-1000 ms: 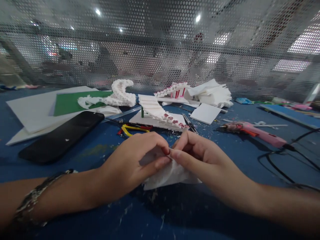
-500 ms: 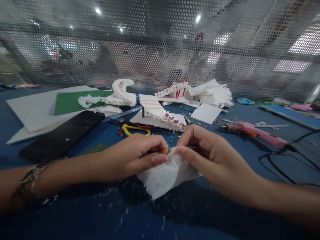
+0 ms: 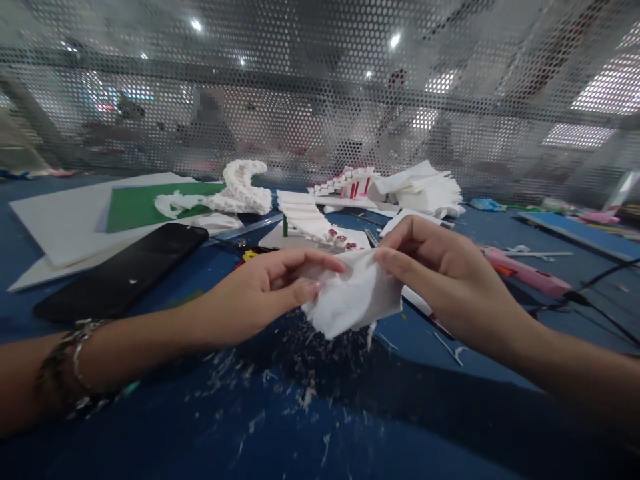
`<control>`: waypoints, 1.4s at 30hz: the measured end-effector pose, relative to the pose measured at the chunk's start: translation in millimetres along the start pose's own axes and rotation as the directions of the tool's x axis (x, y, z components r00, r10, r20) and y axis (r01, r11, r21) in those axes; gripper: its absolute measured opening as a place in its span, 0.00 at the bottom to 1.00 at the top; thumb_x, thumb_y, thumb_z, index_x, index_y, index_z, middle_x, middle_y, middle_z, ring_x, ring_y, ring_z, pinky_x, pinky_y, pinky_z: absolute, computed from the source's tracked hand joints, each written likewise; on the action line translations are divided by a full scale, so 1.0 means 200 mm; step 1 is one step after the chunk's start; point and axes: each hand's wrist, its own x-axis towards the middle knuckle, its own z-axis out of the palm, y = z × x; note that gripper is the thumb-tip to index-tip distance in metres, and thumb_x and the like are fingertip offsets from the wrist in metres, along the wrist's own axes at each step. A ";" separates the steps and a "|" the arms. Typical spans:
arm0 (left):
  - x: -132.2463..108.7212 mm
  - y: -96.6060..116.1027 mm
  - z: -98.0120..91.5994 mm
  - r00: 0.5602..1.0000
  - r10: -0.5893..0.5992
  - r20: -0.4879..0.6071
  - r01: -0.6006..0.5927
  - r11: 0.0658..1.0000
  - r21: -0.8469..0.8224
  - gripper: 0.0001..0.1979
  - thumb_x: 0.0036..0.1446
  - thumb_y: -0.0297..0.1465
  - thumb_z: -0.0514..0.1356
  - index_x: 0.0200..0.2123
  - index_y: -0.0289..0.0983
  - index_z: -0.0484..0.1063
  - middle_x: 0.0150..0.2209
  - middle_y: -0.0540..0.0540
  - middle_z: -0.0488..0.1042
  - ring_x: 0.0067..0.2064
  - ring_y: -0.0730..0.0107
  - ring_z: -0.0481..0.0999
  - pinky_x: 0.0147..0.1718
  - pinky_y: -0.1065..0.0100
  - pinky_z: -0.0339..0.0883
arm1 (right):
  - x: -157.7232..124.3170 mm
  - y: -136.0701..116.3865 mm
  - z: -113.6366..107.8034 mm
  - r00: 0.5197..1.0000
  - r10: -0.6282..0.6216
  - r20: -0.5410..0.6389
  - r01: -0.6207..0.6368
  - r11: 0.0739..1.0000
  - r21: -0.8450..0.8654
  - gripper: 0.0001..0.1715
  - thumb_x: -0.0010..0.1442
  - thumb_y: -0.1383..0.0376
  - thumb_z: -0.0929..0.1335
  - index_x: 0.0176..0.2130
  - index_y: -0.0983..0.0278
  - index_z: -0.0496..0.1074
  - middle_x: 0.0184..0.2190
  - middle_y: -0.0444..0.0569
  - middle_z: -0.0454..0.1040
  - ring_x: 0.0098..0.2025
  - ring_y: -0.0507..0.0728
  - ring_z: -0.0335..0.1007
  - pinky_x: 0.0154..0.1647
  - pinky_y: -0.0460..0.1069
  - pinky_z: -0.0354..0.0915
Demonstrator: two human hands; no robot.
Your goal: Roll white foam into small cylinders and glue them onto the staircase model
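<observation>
"While the right hand (image 3: 447, 283) pinches the white tissue (image 3: 356, 299) at the centre of the frame, what could go wrong?"

"Tearing, I'd say: it looks thin, and a hard pull against the left hand (image 3: 257, 293) could split it."

"Is the left gripping too?"

"I can't tell; its fingers curl at the tissue's left edge."

"Anything else?"

"If it sags toward the lower centre, it could pick up loose scraps (image 3: 307, 398) from the blue table (image 3: 165, 440)."

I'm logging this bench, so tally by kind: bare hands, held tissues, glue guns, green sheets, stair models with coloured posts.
Hands: 2 (left hand, right hand)
Held tissue: 1
Glue gun: 1
Green sheet: 1
Stair models: 2 (green-post model, red-post model)
Total: 7
</observation>
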 end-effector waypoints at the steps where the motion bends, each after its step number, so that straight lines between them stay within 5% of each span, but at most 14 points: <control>1: 0.00 0.00 0.01 0.999 -0.030 -0.013 0.029 0.995 -0.093 0.10 0.51 0.27 0.55 0.40 0.38 0.67 0.38 0.49 0.72 0.32 0.78 0.72 0.27 0.81 0.64 | 0.00 0.00 0.00 1.000 -0.007 0.003 0.007 1.000 -0.003 0.06 0.54 0.67 0.63 0.26 0.65 0.60 0.20 0.40 0.62 0.21 0.45 0.56 0.17 0.40 0.55; 5: -0.01 -0.01 0.04 0.988 -0.152 0.022 0.147 0.897 -0.417 0.16 0.51 0.29 0.58 0.45 0.39 0.61 0.34 0.49 0.73 0.29 0.77 0.73 0.25 0.80 0.66 | -0.01 0.00 0.02 0.998 -0.019 0.058 0.019 1.000 0.009 0.06 0.54 0.68 0.62 0.26 0.65 0.60 0.20 0.40 0.62 0.20 0.45 0.56 0.16 0.39 0.54; 9: -0.03 0.00 0.06 0.972 -0.228 0.063 0.228 0.826 -0.516 0.19 0.51 0.29 0.58 0.47 0.41 0.59 0.31 0.50 0.73 0.26 0.77 0.72 0.22 0.80 0.65 | -0.02 0.00 0.02 0.997 -0.034 0.072 0.033 0.999 0.024 0.05 0.54 0.69 0.62 0.26 0.65 0.60 0.21 0.41 0.63 0.22 0.45 0.58 0.19 0.40 0.57; 19: -0.03 -0.01 0.05 0.969 -0.106 0.225 0.221 0.784 -0.580 0.17 0.53 0.28 0.56 0.46 0.40 0.58 0.30 0.50 0.72 0.26 0.79 0.70 0.23 0.81 0.62 | -0.02 -0.03 0.01 0.996 -0.047 0.071 0.043 0.998 0.047 0.06 0.54 0.67 0.63 0.26 0.65 0.60 0.20 0.41 0.64 0.21 0.46 0.59 0.18 0.40 0.57; 26: -0.02 -0.02 0.05 0.986 -0.115 0.123 0.139 0.968 -0.211 0.10 0.43 0.18 0.47 0.28 0.37 0.61 0.19 0.57 0.60 0.19 0.82 0.56 0.18 0.79 0.51 | -0.01 -0.03 -0.02 0.999 -0.001 0.033 0.001 1.000 0.027 0.08 0.54 0.66 0.63 0.25 0.63 0.60 0.21 0.42 0.64 0.21 0.47 0.58 0.18 0.43 0.56; 30: -0.01 -0.02 0.03 0.987 -0.030 0.155 0.009 0.991 0.136 0.12 0.44 0.18 0.45 0.17 0.35 0.63 0.20 0.53 0.62 0.24 0.78 0.62 0.25 0.75 0.56 | 0.02 -0.03 -0.05 1.000 -0.021 -0.020 0.022 0.999 0.033 0.08 0.55 0.66 0.63 0.25 0.63 0.60 0.21 0.41 0.63 0.21 0.47 0.58 0.18 0.43 0.55; 32: -0.01 -0.02 0.03 0.998 0.067 -0.007 -0.063 0.964 0.257 0.10 0.47 0.20 0.46 0.19 0.35 0.62 0.23 0.51 0.63 0.28 0.76 0.64 0.30 0.73 0.58 | 0.02 -0.03 -0.05 0.999 -0.035 0.023 0.035 0.999 0.001 0.07 0.54 0.67 0.63 0.25 0.63 0.60 0.20 0.41 0.62 0.20 0.46 0.57 0.17 0.42 0.55; 34: -0.01 -0.02 0.03 0.966 0.161 -0.200 -0.091 0.943 0.320 0.06 0.51 0.25 0.47 0.26 0.36 0.62 0.29 0.50 0.63 0.32 0.73 0.65 0.33 0.71 0.60 | 0.00 -0.04 -0.03 0.991 -0.053 0.123 0.059 0.997 -0.043 0.06 0.54 0.69 0.63 0.25 0.64 0.60 0.20 0.41 0.62 0.21 0.46 0.57 0.18 0.41 0.56; 36: -0.03 -0.02 0.03 0.930 0.241 -0.277 -0.119 0.912 0.392 0.06 0.52 0.29 0.49 0.35 0.36 0.60 0.36 0.47 0.63 0.38 0.69 0.65 0.38 0.69 0.60 | -0.03 -0.04 0.00 0.974 -0.081 0.213 0.097 0.993 -0.069 0.06 0.54 0.69 0.63 0.26 0.64 0.60 0.21 0.41 0.62 0.22 0.46 0.58 0.19 0.41 0.57; 39: -0.07 -0.02 0.06 0.928 0.344 -0.143 -0.230 0.830 0.508 0.13 0.52 0.32 0.53 0.42 0.37 0.58 0.43 0.45 0.63 0.46 0.65 0.63 0.44 0.67 0.58 | -0.08 -0.03 0.05 0.961 -0.112 0.255 0.130 0.990 -0.055 0.06 0.55 0.68 0.63 0.26 0.65 0.60 0.22 0.40 0.61 0.22 0.45 0.57 0.19 0.41 0.57; 42: -0.10 -0.03 0.09 0.927 0.375 0.006 -0.325 0.795 0.513 0.13 0.53 0.35 0.55 0.41 0.39 0.58 0.41 0.47 0.67 0.43 0.67 0.66 0.40 0.69 0.61 | -0.10 -0.03 0.09 0.975 -0.077 0.209 0.075 0.997 0.022 0.05 0.56 0.69 0.62 0.27 0.64 0.59 0.22 0.40 0.61 0.23 0.45 0.56 0.20 0.41 0.57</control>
